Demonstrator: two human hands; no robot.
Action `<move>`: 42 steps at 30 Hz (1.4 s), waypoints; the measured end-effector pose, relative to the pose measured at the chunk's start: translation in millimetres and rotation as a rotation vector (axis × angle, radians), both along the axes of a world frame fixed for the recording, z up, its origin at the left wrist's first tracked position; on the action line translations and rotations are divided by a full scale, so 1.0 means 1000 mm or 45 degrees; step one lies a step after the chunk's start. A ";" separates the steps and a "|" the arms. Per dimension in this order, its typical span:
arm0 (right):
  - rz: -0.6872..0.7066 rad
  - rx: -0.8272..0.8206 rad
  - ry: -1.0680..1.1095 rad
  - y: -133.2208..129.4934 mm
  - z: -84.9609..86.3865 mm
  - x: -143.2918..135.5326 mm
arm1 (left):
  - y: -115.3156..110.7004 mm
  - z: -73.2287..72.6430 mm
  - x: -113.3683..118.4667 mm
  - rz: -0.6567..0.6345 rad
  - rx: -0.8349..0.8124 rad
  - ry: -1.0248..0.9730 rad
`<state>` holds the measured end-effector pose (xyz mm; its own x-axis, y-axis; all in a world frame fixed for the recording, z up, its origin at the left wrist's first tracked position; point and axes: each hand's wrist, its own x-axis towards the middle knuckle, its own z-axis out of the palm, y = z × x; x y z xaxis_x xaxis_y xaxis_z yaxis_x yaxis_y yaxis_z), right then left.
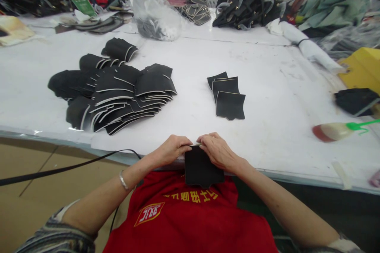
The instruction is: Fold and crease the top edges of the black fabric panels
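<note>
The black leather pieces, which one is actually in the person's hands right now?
The single black piece at the table's near edge, pinched along its top by the left hand and right hand. The big heap and the small stack lie untouched on the table.

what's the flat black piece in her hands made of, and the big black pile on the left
The flat black piece, pinched at its top edge by the left hand and right hand, looks like matte leather or faux leather, stiff enough to hang flat. The fanned black pile looks alike; pale cut edges hint at a layered sheet.
</note>
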<state>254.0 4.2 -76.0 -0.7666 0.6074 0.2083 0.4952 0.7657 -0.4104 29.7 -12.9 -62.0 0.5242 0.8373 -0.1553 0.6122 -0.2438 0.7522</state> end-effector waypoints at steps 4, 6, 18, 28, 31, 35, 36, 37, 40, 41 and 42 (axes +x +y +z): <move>-0.010 -0.034 -0.057 -0.001 0.003 0.000 | -0.001 0.005 0.000 0.007 -0.022 -0.003; -0.012 -0.059 -0.053 -0.001 0.005 0.000 | -0.002 0.006 0.000 0.002 -0.027 -0.020; -0.042 -0.206 0.096 -0.006 0.006 0.001 | -0.007 0.016 0.005 -0.033 -0.008 -0.138; -0.154 -0.316 0.252 -0.009 0.014 0.008 | -0.004 0.015 0.022 -0.004 0.025 -0.240; -0.183 -0.414 0.292 -0.011 0.015 0.015 | -0.004 0.014 0.024 -0.025 0.003 -0.245; -0.134 -0.450 0.232 -0.009 0.015 0.022 | -0.005 0.012 0.024 -0.009 -0.036 -0.284; -0.111 -0.443 0.199 -0.008 0.015 0.023 | -0.005 0.012 0.023 -0.005 -0.042 -0.286; -0.087 -0.432 0.168 -0.007 0.015 0.024 | -0.006 0.011 0.023 -0.001 -0.047 -0.284; -0.025 -0.392 0.117 -0.005 0.016 0.026 | -0.007 0.009 0.020 0.000 -0.074 -0.265; -0.015 -0.382 0.112 -0.005 0.016 0.026 | -0.007 0.008 0.019 -0.004 -0.084 -0.263; -0.009 -0.372 0.112 -0.005 0.015 0.026 | -0.007 0.008 0.019 -0.005 -0.091 -0.263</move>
